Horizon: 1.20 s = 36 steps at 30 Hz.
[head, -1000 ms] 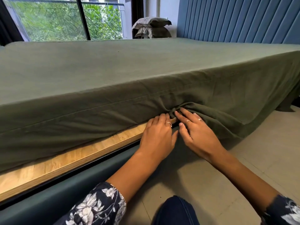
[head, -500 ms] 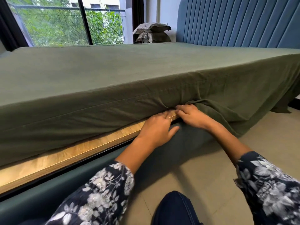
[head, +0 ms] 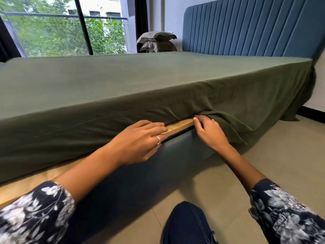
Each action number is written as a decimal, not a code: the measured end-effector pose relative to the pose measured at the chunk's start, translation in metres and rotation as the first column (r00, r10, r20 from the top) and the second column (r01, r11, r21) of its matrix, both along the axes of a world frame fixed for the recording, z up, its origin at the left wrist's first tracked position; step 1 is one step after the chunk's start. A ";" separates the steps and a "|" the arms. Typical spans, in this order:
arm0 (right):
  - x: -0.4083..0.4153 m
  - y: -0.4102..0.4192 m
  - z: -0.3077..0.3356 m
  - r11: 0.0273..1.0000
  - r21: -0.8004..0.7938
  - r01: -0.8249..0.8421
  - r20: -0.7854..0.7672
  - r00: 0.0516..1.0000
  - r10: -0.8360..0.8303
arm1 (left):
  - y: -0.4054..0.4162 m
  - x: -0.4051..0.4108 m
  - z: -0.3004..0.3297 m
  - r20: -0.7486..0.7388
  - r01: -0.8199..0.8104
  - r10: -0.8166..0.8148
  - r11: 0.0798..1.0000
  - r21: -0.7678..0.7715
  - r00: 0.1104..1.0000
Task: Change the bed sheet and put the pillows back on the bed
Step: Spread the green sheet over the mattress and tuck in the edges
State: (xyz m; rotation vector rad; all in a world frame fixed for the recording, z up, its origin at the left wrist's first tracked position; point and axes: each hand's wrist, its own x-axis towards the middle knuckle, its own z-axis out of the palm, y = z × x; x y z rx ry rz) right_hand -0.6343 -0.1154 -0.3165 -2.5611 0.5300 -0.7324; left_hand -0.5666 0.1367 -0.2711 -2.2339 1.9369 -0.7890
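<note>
left hand (head: 139, 140): flat, fingers straight on wooden ledge (head: 179, 126)
right hand (head: 209, 131): fingers curled, tucking green sheet (head: 158, 81)

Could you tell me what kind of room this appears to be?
Most likely a bedroom: a bed with a green sheet, a blue padded headboard, and two pillows stacked by the window.

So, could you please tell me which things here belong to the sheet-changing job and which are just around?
Part of the job:
green sheet
two stacked pillows
wooden bed ledge
left hand, resting flat
right hand, tucking sheet

Just around:
blue headboard
window
tiled floor
</note>
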 end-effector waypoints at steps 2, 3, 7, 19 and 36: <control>0.006 -0.002 0.003 0.998 -0.059 -0.013 -0.065 0.998 0.009 | -0.020 0.003 0.003 0.040 0.043 -0.042 0.999 -0.031 0.998; 0.011 -0.006 0.004 0.996 -0.092 -0.014 -0.111 0.994 0.004 | -0.032 0.006 0.005 0.058 0.063 -0.061 0.997 -0.043 0.996; 0.029 -0.022 0.017 0.993 -0.114 0.020 -0.346 0.936 -0.059 | -0.079 0.013 0.011 0.104 0.088 -0.077 0.990 -0.106 0.992; 0.043 -0.070 0.011 0.656 0.703 -0.275 0.345 0.938 0.023 | -0.245 0.087 0.120 -0.259 -0.203 0.244 0.964 0.175 0.935; 0.008 -0.088 0.046 0.576 0.639 0.509 -0.205 0.835 -0.510 | -0.247 0.113 0.078 -0.568 -0.152 0.272 0.956 0.250 0.777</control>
